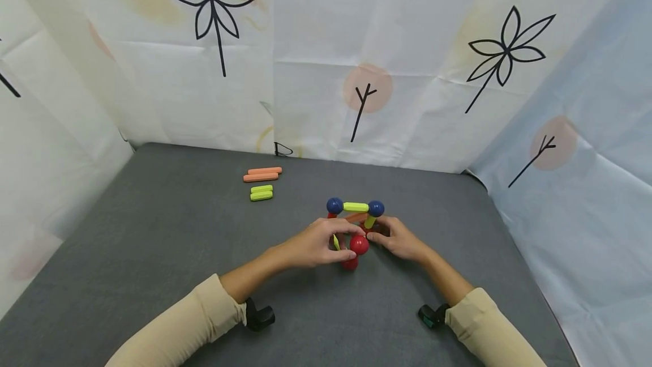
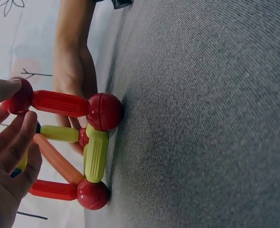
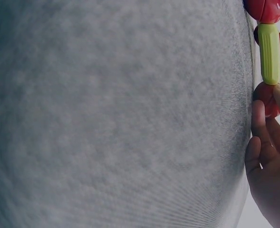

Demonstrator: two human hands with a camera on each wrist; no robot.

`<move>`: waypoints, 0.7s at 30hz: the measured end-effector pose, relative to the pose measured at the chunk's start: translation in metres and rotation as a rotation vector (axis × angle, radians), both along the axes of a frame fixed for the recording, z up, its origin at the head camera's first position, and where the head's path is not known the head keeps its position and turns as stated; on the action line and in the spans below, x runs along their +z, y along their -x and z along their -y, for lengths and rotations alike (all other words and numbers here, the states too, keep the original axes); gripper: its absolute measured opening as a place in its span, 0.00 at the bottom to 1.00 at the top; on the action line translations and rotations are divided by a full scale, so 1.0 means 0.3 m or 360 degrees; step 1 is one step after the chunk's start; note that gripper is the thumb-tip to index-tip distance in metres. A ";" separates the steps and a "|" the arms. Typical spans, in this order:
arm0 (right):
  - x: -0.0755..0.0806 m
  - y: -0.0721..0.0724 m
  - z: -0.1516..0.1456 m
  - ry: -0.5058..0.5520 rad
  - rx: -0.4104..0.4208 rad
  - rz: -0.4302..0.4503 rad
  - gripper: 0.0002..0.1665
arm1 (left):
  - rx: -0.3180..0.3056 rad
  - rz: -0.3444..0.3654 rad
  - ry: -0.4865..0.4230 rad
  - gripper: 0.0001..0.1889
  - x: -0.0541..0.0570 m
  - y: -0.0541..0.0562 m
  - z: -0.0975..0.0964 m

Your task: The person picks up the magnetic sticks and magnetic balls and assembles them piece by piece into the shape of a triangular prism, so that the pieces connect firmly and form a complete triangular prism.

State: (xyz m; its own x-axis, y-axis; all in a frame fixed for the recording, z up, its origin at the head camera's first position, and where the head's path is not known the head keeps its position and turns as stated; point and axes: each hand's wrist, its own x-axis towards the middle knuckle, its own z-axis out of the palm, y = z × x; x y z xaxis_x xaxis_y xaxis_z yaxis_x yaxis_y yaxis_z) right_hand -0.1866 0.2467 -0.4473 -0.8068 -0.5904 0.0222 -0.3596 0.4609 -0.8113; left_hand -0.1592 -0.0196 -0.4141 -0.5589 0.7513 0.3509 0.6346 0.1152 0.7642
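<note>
I am in a screened-off booth, much like a small studio: pale printed curtains (image 1: 321, 21) enclose 3 sides of my grey table (image 1: 153, 231), hiding what kind of building lies beyond.

Glossy plastic-looking red ball (image 1: 359, 244), matt woven grey cloth (image 2: 201, 114)

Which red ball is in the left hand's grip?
The high red ball, atop an upright red stick; the other red balls sit low, at the table.
</note>
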 end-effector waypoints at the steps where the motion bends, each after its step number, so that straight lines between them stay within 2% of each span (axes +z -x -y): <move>1: 0.001 0.000 0.001 -0.0003 -0.0003 0.0001 0.20 | 0.0000 0.0012 0.0003 0.20 0.001 0.000 0.002; 7: 0.004 0.000 0.002 -0.0006 -0.0014 0.0002 0.20 | 0.0011 0.0047 -0.0001 0.22 -0.001 -0.001 0.011; 10: 0.004 -0.002 0.000 -0.0005 -0.0026 0.0008 0.19 | 0.0046 -0.0001 -0.0040 0.21 0.008 0.000 0.030; 12: 0.001 -0.003 0.000 -0.0008 -0.0030 0.0002 0.20 | 0.0107 -0.0056 -0.0115 0.18 0.017 0.008 0.053; 14: -0.002 -0.005 0.000 -0.0016 -0.0033 -0.0001 0.20 | 0.0212 -0.0122 -0.0227 0.14 0.024 0.022 0.087; 16: -0.004 -0.005 0.001 -0.0021 -0.0030 -0.0010 0.20 | 0.0372 -0.0195 -0.0335 0.11 0.026 0.047 0.131; 18: -0.005 -0.004 0.000 -0.0020 -0.0017 -0.0026 0.20 | 0.0568 -0.0237 -0.0401 0.09 0.018 0.082 0.184; 21: -0.001 -0.004 0.000 -0.0032 -0.0035 -0.0019 0.20 | 0.0887 -0.0203 -0.0404 0.09 -0.007 0.148 0.274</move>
State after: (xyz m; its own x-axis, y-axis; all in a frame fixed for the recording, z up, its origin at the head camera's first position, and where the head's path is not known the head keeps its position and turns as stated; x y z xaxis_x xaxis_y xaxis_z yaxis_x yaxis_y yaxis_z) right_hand -0.1856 0.2467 -0.4477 -0.8193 -0.5730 0.0199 -0.3587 0.4852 -0.7974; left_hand -0.2037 -0.1018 -0.4163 -0.7847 0.2434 0.5701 0.6196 0.2803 0.7332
